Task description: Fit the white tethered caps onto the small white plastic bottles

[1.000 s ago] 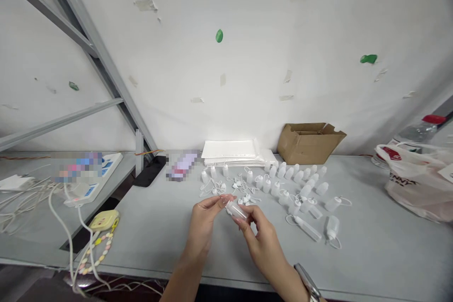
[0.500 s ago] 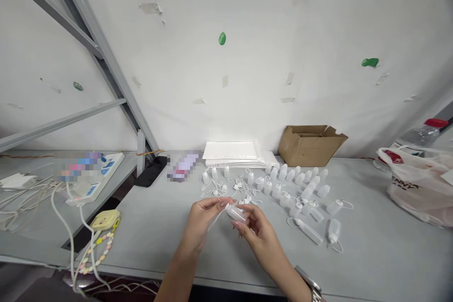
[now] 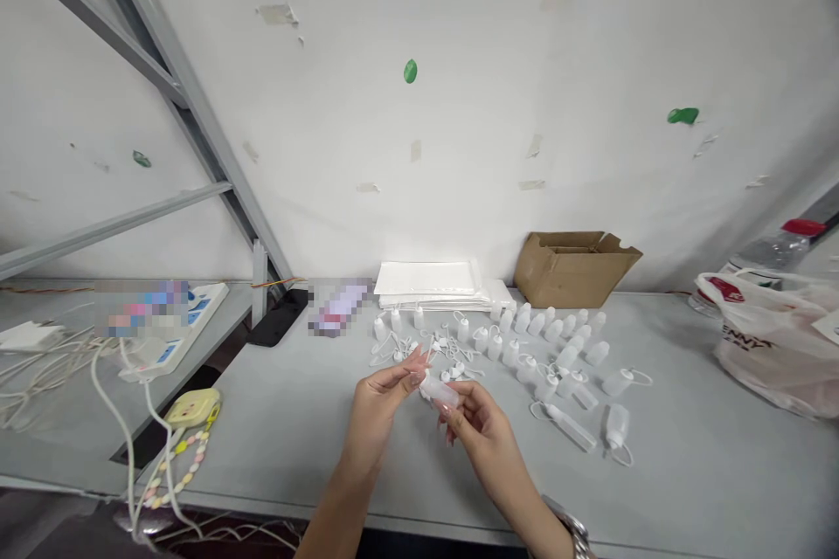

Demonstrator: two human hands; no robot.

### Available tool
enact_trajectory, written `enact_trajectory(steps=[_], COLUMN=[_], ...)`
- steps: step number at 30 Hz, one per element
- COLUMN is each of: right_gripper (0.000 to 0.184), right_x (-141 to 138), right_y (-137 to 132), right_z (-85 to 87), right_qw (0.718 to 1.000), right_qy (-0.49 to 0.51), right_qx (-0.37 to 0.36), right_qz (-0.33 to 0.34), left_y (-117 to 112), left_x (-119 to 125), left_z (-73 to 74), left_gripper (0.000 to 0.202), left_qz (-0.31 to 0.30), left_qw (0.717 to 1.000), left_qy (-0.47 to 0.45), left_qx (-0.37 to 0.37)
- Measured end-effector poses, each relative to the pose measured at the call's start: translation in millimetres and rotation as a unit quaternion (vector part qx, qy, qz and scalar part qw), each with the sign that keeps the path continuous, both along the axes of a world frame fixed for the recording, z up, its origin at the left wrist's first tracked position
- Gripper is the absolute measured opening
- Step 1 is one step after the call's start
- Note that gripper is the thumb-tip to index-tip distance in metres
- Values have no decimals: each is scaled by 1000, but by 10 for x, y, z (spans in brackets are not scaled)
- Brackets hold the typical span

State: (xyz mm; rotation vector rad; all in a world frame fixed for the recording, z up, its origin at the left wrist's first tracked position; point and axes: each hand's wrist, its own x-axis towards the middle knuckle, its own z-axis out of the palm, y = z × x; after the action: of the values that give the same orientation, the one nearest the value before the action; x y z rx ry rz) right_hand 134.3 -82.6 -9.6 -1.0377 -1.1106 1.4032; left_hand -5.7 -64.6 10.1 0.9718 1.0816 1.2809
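Note:
A small translucent squeeze bottle is held tilted between my two hands above the near middle of the table. My left hand is closed, its thumb and fingers pinching the white cap end. My right hand grips the bottom end of the bottle between thumb and fingers. Just beyond my hands lies a loose pile of white caps with looped straps. Several similar bottles stand behind and to the right, some with caps on. A slim bottle lies on its side right of my right hand.
Flat white packets are stacked by the wall, beside an open cardboard box. A plastic bag sits at the right. On the left are a black phone, a power strip, cables and a yellow device with a beaded strap.
The fingers of my left hand have shifted around the cap end. My right hand has slid toward the bottle's bottom, and the cap strap no longer hangs below my left hand.

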Motion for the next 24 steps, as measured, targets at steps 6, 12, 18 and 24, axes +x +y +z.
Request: enact_trajectory(steps=[6, 12, 18, 24], right_gripper=[55, 40, 35, 49], right_x=[37, 26, 38, 51], right_y=[2, 6, -40, -41], right_z=[52, -58, 13, 120], right_qw=[973, 999, 995, 933], right_qy=[82, -22, 29, 202], right_qx=[-137, -1, -44, -188], right_qz=[165, 35, 87, 232], left_y=[-39, -27, -39, -13], left_x=[0, -9, -6, -14], left_z=[93, 83, 72, 57], left_gripper=[9, 11, 11, 12], left_qz=[-35, -1, -36, -60], left_qw=[997, 997, 998, 996], left_qy=[54, 73, 35, 53], left_qx=[30, 27, 28, 34])
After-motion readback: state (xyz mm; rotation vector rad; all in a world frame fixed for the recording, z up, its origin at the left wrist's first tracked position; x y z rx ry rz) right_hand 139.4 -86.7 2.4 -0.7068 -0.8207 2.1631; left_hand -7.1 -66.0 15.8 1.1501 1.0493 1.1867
